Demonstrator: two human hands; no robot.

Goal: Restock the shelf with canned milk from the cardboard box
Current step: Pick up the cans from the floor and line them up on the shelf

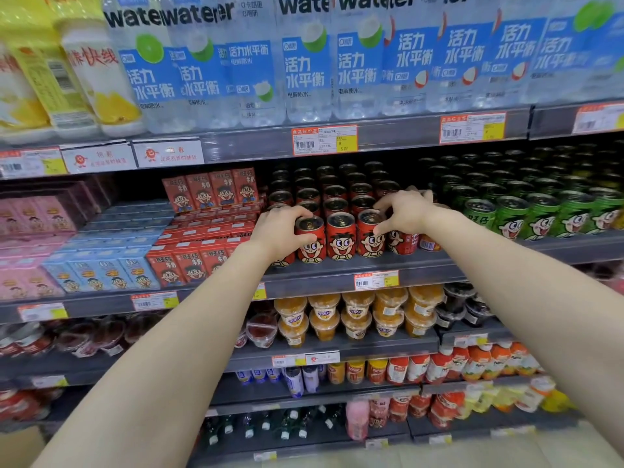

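Red milk cans (pixel 341 236) with a cartoon face stand in rows on the grey middle shelf (pixel 324 270). My left hand (pixel 280 231) wraps around the front-row can at the left end (pixel 310 243). My right hand (pixel 403 212) rests with spread fingers on the top of a front-row can (pixel 371 238) and covers the cans to its right. A corner of the cardboard box (pixel 20 447) shows at the bottom left.
Green cans (pixel 540 214) fill the shelf to the right, red milk cartons (pixel 196 261) to the left. Water bottles (pixel 304 62) stand on the shelf above, fruit cups (pixel 358 315) on the one below. Price tags line the shelf edges.
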